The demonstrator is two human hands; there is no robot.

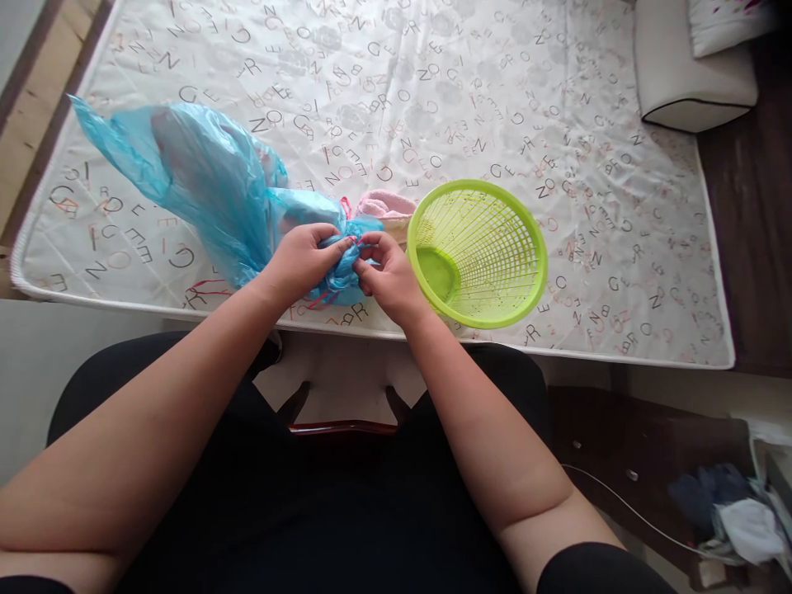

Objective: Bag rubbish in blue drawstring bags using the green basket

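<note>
A translucent blue plastic bag (216,173) lies on the mattress, bulging with contents I cannot make out. At its gathered, twisted end, my left hand (306,257) is closed around the plastic. My right hand (389,276) pinches the same bunched end from the other side, fingertips close to the left thumb. Red string shows beside the gathered part, above and below it. Just behind my hands sits a folded pink cloth (387,203), partly hidden by the bag and a basket. The green plastic basket (479,313) lies tipped over to the right of my right hand.
The mattress (619,247) has a printed letter pattern and its front edge runs before my knees. A pale cushion (693,74) stands at the back right. Below right are a dark wooden surface (668,445), a white cable and some heaped cloths (748,528).
</note>
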